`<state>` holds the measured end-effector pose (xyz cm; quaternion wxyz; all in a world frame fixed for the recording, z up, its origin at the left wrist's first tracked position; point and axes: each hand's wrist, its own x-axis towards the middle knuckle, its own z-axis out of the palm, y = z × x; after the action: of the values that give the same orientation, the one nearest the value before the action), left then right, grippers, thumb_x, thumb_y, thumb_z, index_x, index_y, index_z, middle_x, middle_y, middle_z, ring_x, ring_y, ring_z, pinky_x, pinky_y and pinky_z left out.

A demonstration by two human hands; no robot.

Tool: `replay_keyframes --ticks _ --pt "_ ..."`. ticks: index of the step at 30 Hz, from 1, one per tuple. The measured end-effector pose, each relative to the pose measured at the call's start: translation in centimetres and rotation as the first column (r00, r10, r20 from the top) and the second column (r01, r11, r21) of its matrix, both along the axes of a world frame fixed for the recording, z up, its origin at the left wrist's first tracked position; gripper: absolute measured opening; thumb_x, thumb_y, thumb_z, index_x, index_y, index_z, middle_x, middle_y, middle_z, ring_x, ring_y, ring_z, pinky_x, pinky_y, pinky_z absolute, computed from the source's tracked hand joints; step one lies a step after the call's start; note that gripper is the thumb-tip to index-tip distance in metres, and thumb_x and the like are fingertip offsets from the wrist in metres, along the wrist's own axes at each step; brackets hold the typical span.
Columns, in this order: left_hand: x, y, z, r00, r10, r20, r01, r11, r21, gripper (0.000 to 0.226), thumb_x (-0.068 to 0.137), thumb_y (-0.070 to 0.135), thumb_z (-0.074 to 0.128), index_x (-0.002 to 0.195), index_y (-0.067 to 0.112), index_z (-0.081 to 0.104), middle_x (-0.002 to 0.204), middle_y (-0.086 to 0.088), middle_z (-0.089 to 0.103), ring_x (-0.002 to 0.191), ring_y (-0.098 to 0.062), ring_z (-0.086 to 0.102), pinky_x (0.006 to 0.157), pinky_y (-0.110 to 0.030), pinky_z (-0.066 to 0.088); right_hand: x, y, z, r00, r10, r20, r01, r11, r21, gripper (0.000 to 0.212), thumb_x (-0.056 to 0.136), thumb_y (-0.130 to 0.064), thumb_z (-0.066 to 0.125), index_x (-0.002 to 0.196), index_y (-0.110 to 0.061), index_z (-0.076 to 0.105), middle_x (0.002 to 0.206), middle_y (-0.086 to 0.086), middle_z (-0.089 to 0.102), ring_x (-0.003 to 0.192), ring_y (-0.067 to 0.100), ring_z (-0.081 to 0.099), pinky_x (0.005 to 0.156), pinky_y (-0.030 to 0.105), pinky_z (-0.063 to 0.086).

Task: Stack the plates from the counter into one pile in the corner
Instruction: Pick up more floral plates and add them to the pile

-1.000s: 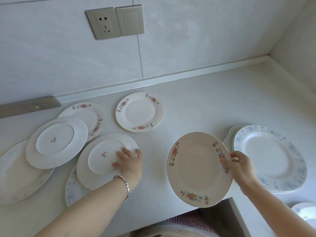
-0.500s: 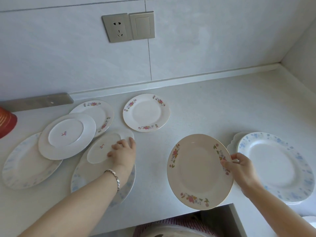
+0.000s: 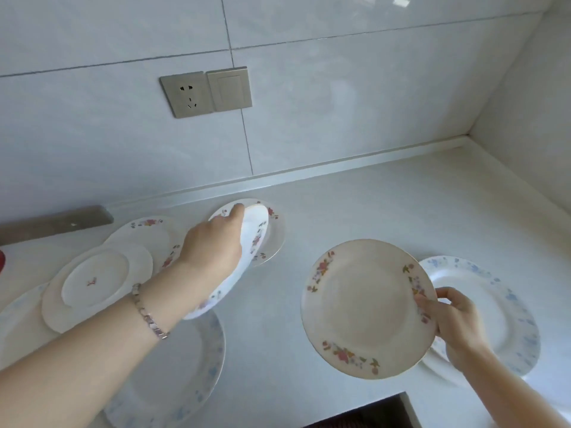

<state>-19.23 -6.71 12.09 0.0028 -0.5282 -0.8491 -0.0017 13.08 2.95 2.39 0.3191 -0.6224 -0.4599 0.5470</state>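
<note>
Far left, flat on the counter (image 3: 355, 211): overlapping white plates (image 3: 95, 279), with a blue-flowered plate (image 3: 173, 366) nearest. Grips with the left hand (image 3: 213, 242) a tilted white floral plate (image 3: 255, 233), fingers curled over its far rim, above a small floral plate (image 3: 275, 239). Pinches with the right hand (image 3: 448, 322) the cream floral plate (image 3: 367, 307) by its right rim, thumb on top, raised just left of the blue-flowered pile (image 3: 494, 304).

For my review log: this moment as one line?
left hand grips tilted white plate | right hand holds cream floral plate | blue-flowered plate on counter
</note>
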Motion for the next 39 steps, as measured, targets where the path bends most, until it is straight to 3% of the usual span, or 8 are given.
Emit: replay_keyframes --ticks 5,9,12,15,21,25,31,39 --pt "2.8 2.9 -2.5 0.785 0.0 0.62 -0.298 0.877 0.377 0.035 0.089 0.002 0.044 0.12 0.017 0.049 0.096 -0.009 0.059 0.089 -0.034 0.057 0.069 -0.034 0.04 6.1 -0.3 0.5 0.963 -0.263 -0.063 0.262 0.964 -0.038 0.013 0.081 -0.005 0.062 0.071 -0.008 0.055 0.069 0.017 0.058 0.051 0.022 0.057 0.048 0.026 0.047" --pt "7.0 4.8 -5.1 0.557 -0.084 0.826 -0.473 0.786 0.398 0.03 0.086 0.002 0.047 0.11 0.019 0.054 0.093 0.003 0.062 0.089 -0.028 0.057 0.077 -0.039 0.047 11.5 -1.1 0.1 0.867 -0.484 -0.118 0.469 0.873 -0.135 0.017 0.084 -0.002 0.059 0.068 -0.007 0.051 0.055 0.011 0.057 0.028 0.005 0.05 0.032 0.011 0.04" --pt "9.9 6.6 -6.0 0.505 -0.11 0.856 -0.473 0.795 0.381 0.03 0.085 0.003 0.047 0.098 0.03 0.051 0.082 0.016 0.057 0.083 -0.027 0.056 0.075 -0.042 0.049 14.8 -1.9 -1.1 0.772 -0.614 -0.166 0.578 0.786 -0.219 0.019 0.086 0.001 0.056 0.069 -0.006 0.05 0.059 0.013 0.057 0.037 0.012 0.058 0.036 0.015 0.047" --pt "11.4 7.6 -6.0 0.52 -0.126 0.845 -0.452 0.799 0.397 0.029 0.085 0.004 0.047 0.098 0.03 0.05 0.086 0.006 0.058 0.083 -0.027 0.055 0.074 -0.04 0.046 16.1 -2.0 -2.6 0.708 -0.687 -0.163 0.632 0.719 -0.289 0.023 0.086 0.002 0.056 0.067 -0.007 0.046 0.066 0.014 0.049 0.053 0.023 0.05 0.034 0.015 0.043" --pt "10.9 7.5 -6.1 0.534 -0.113 0.838 -0.465 0.789 0.403 0.022 0.087 0.006 0.048 0.096 0.026 0.052 0.084 0.003 0.057 0.077 -0.027 0.053 0.069 -0.037 0.044 15.1 -1.0 -5.0 0.663 -0.733 -0.153 0.668 0.672 -0.32 0.029 0.084 0.001 0.059 0.062 -0.008 0.042 0.057 0.01 0.046 0.036 0.014 0.05 0.031 0.01 0.036" --pt "10.8 7.8 -6.2 0.529 -0.101 0.842 -0.47 0.792 0.39 0.024 0.086 0.005 0.048 0.093 0.028 0.051 0.079 0.011 0.056 0.074 -0.024 0.052 0.066 -0.037 0.045 14.9 -0.4 -7.2 0.671 -0.736 -0.093 0.676 0.658 -0.331 0.024 0.084 -0.003 0.06 0.065 -0.009 0.048 0.065 0.009 0.049 0.056 0.02 0.047 0.033 0.011 0.041" --pt "10.6 7.8 -6.4 0.502 -0.08 0.861 -0.493 0.792 0.361 0.027 0.084 0.002 0.047 0.095 0.026 0.053 0.078 0.011 0.056 0.071 -0.024 0.051 0.062 -0.033 0.043 14.4 0.4 -7.7 0.761 -0.566 0.317 0.605 0.796 -0.028 0.012 0.078 -0.021 0.062 0.073 -0.01 0.061 0.056 -0.002 0.057 0.064 0.03 0.055 0.05 0.029 0.035" --pt "11.1 8.0 -6.5 0.486 -0.1 0.868 -0.493 0.789 0.367 0.025 0.084 0.001 0.047 0.094 0.023 0.052 0.073 0.008 0.054 0.06 -0.016 0.049 0.051 -0.029 0.041 14.8 1.1 -7.9 0.73 -0.486 0.481 0.519 0.852 0.071 0.018 0.08 -0.024 0.064 0.068 -0.01 0.065 0.056 0.001 0.057 0.052 0.02 0.049 0.047 0.026 0.031"
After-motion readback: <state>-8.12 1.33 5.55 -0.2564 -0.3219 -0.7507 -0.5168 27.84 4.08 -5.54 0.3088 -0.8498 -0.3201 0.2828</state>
